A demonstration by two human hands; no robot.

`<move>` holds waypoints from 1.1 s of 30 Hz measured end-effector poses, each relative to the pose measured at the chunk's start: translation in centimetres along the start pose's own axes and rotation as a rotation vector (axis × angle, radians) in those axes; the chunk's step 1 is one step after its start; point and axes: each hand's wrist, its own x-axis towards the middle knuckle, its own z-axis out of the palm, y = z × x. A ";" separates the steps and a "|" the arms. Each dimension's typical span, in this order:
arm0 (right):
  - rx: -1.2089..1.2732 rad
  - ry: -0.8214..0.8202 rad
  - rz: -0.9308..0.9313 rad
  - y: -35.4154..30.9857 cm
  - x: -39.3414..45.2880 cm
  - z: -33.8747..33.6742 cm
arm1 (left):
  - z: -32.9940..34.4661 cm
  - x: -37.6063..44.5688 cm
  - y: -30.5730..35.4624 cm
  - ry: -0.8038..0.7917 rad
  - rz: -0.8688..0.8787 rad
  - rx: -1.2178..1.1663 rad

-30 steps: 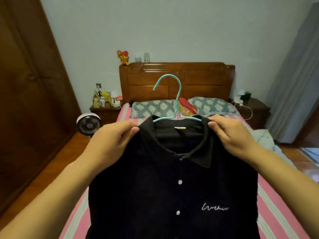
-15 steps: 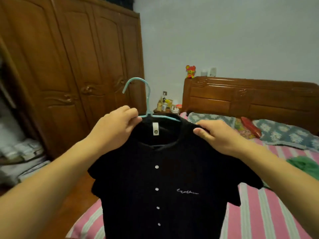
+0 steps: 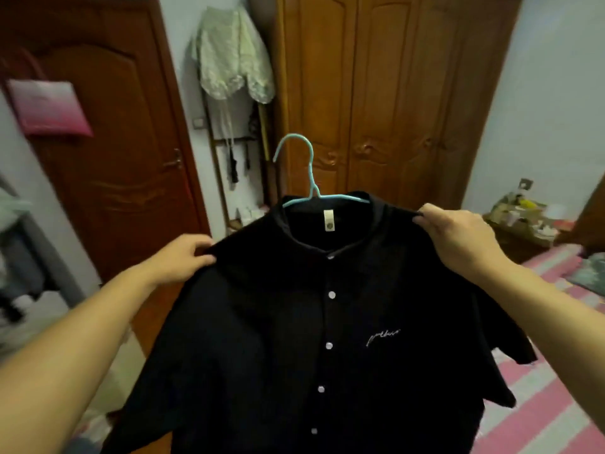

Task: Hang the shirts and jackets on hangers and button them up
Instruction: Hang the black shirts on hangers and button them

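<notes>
On the left side, my left hand [image 3: 183,257] is pinching the shoulder of the black shirt [image 3: 294,339], with my fingers curled around the cloth. A dark brown door [image 3: 108,152] is behind that hand, and a pink bag [image 3: 49,108] hangs near it. Moving to the middle, the shirt is up in the air in front of me, and it sits on the light blue hanger [image 3: 307,178]. The hook of the hanger sticks up above the collar and is not on any rail or bar yet. I can see a row of white buttons [image 3: 331,294] going down the front, and the two sides of the shirt look closed together, so I think the buttoning is done for this one. The very top button by the neck looks closed too, but it is small and hard to be sure. Behind the shirt is the big wooden wardrobe [image 3: 386,93]. On the right side, my right hand [image 3: 458,237] holds the other shoulder the same way, gripping the cloth. Past it is the bed [image 3: 556,404] with pink stripes. I think what is left is to hang this shirt up somewhere, and then do any other shirts and jackets, though I cannot see any others from here.
</notes>
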 end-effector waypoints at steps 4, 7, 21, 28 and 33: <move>0.106 -0.050 -0.091 -6.0 5.0 10.7 | -0.6 -1.2 -12.2 0.069 -0.217 -0.001; 0.216 -0.106 -0.134 -10.5 9.9 17.1 | -2.8 -0.4 -17.7 0.082 -0.280 0.076; 0.601 -0.438 -0.270 -19.9 25.2 32.4 | -12.3 1.3 -26.7 0.460 -0.253 0.183; 0.691 -0.372 -0.562 -25.2 32.1 35.4 | -15.5 0.5 -27.0 0.866 -0.513 0.219; 1.056 -0.341 -0.497 -30.7 36.4 34.8 | -18.8 -1.5 -26.5 0.935 -0.756 0.488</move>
